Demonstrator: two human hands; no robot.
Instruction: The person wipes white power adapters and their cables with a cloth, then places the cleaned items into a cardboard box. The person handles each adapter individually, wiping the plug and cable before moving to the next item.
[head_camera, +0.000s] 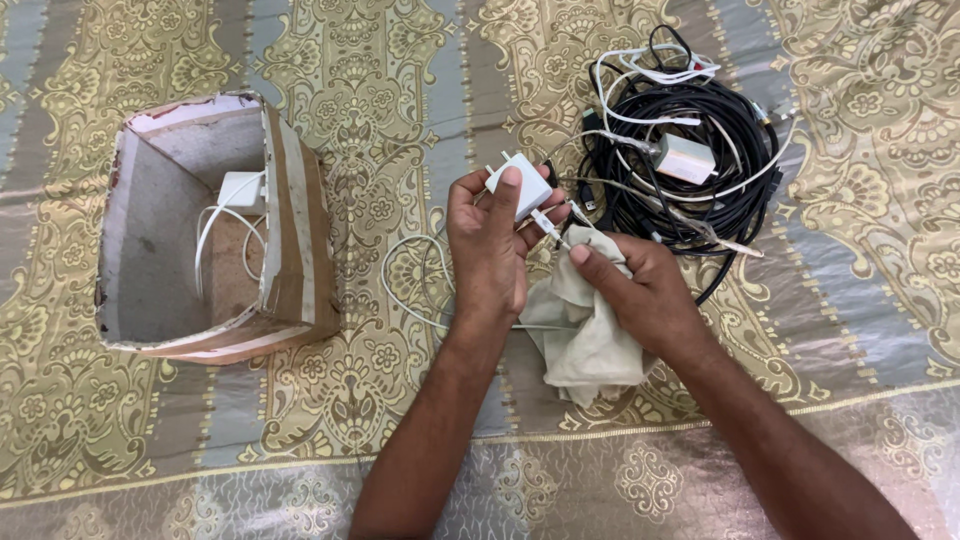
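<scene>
Box (215, 225) left of hands (560, 265), cable heap (690, 150) behind right, perhaps touching cloth (590, 335).

Two bare forearms enter from the lower edge of the view, each ending in one of the person's hands. No sleeve shows on either arm: both are uncovered from the frame edge to the wrist. The left hand (487, 250) wears no ring, watch, band or glove that can be seen, and its wrist is plain. The right hand (640, 285) is likewise bare, with no jewellery or strap on the wrist or fingers. Fine dark hair shows along both forearms. The fingernails are short and unpainted; the thumbnail of the left hand and one nail of the right hand show clearly. Nothing of the person's clothing reaches into view.
</scene>
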